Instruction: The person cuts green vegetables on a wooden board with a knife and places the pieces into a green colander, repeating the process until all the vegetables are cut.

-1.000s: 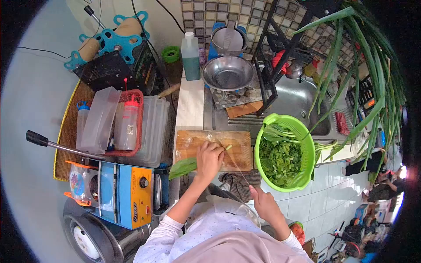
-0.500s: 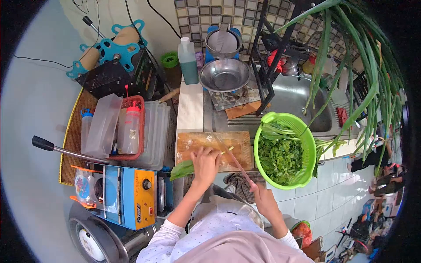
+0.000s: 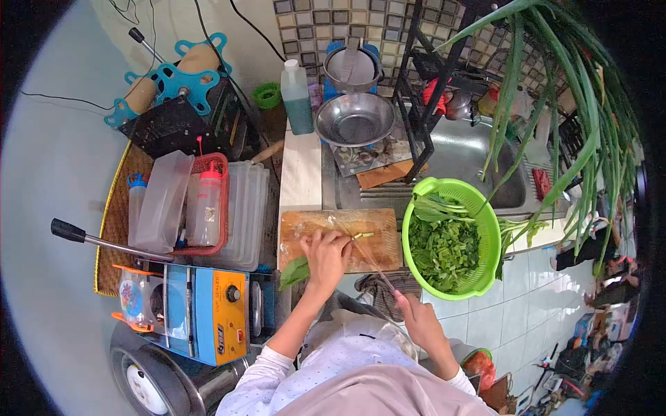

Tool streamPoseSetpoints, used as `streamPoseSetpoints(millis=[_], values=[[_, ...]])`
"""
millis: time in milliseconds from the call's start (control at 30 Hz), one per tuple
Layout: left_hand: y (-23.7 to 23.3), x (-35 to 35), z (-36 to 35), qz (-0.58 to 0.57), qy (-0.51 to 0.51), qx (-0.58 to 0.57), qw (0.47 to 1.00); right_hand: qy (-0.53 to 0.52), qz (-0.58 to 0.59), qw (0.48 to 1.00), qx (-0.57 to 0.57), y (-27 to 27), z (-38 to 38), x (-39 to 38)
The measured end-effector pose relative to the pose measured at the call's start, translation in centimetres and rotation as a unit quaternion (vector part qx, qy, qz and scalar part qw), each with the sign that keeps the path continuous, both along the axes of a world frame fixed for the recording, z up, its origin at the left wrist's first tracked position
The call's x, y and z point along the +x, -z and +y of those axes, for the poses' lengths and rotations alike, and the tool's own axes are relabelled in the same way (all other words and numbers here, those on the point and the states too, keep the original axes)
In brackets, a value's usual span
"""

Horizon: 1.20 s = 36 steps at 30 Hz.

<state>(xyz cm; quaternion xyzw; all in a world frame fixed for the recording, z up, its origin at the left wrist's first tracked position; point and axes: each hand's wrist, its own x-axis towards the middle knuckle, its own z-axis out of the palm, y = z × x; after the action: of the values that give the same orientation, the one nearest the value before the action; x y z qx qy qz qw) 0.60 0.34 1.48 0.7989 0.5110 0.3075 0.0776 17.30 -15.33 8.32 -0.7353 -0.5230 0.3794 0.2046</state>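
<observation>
My left hand (image 3: 326, 253) presses a bunch of leafy greens (image 3: 295, 271) down on the wooden cutting board (image 3: 305, 225); the leaves stick out past the board's near left edge and a pale stem end (image 3: 365, 236) pokes out by my fingers. My right hand (image 3: 415, 320) grips a knife (image 3: 368, 256), its thin blade slanting up over the board toward the stem end. To the right stands a green colander (image 3: 485, 229) holding chopped greens (image 3: 444, 253).
A steel sink (image 3: 465, 156) and a steel bowl (image 3: 355, 118) lie behind the board, with a green bottle (image 3: 297, 97) beside them. A blue sealing machine (image 3: 201, 312), a red basket with bottles (image 3: 205, 197) and plastic trays sit left. Long green leaves hang at the right.
The knife blade has shifted over the board between frames, rising and coming down again near the stem end. My left hand has slid the greens slightly right; a small cut piece lies by my fingers.
</observation>
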Motion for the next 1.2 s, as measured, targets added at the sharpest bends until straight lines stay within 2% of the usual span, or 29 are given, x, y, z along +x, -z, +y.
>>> streamPoseSetpoints(millis=[133, 333, 400, 800, 867, 1033, 1100, 1200], values=[[0.8, -0.1, 0.0, -0.016, -0.005, 0.001, 1.0, -0.016, -0.007, 1.0, 0.009, 0.2, -0.1, 0.4], [1.1, -0.1, 0.1, -0.031, -0.003, -0.009, 0.999, -0.059, -0.077, 0.991, -0.092, -0.5, 1.0, 0.3], [1.2, -0.1, 0.1, -0.036, 0.001, -0.012, 0.999, -0.071, -0.085, 0.994, -0.001, 0.9, 1.3, 0.3], [0.6, -0.9, -1.2, -0.01, -0.022, -0.001, 1.0, -0.034, 0.003, 0.997, 0.075, 3.0, 2.8, -0.3], [1.0, -1.0, -1.0, -0.048, -0.017, -0.022, 0.998, -0.021, 0.009, 0.997, 0.08, 3.0, 2.4, -0.4], [0.8, -0.3, -0.8, -0.022, -0.035, 0.006, 0.999, -0.008, 0.04, 0.996, 0.078, 1.6, 1.7, 0.0], [0.9, -0.1, -0.7, -0.027, -0.034, 0.007, 0.999, -0.017, 0.02, 0.999, 0.026, 1.4, 1.5, 0.2], [1.0, 0.0, -0.6, -0.018, -0.037, -0.001, 0.999, -0.022, 0.017, 0.999, 0.021, 1.3, 1.2, 0.3]])
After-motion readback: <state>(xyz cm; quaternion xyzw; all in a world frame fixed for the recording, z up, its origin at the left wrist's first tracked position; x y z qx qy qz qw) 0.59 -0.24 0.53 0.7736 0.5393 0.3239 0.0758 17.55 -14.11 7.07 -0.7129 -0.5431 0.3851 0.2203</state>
